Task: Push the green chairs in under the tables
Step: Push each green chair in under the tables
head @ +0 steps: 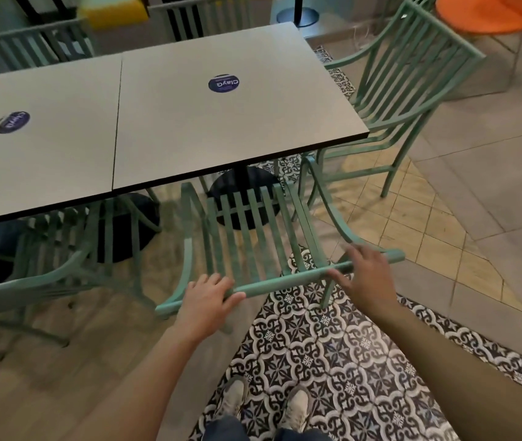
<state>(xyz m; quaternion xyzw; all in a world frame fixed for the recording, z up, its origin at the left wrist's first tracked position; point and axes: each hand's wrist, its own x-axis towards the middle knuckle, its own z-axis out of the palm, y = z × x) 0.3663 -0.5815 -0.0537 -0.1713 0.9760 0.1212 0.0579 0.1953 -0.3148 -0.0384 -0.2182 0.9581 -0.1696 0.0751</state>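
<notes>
A green slatted metal chair (247,237) stands in front of me, its seat partly under the near edge of the right grey table (221,122). My left hand (209,297) grips the left part of its top back rail. My right hand (364,275) grips the same rail near its right end. A second green chair (62,268) stands to the left, its seat tucked under the left grey table (46,148). A third green chair (406,90) stands at the right table's right end, angled, with its seat partly under the tabletop.
Two more green chairs (30,46) show behind the tables' far edge. Black round table bases (240,192) sit under the tops. An orange seat (488,11) is at the top right. Patterned tiles (333,361) cover the floor under my feet.
</notes>
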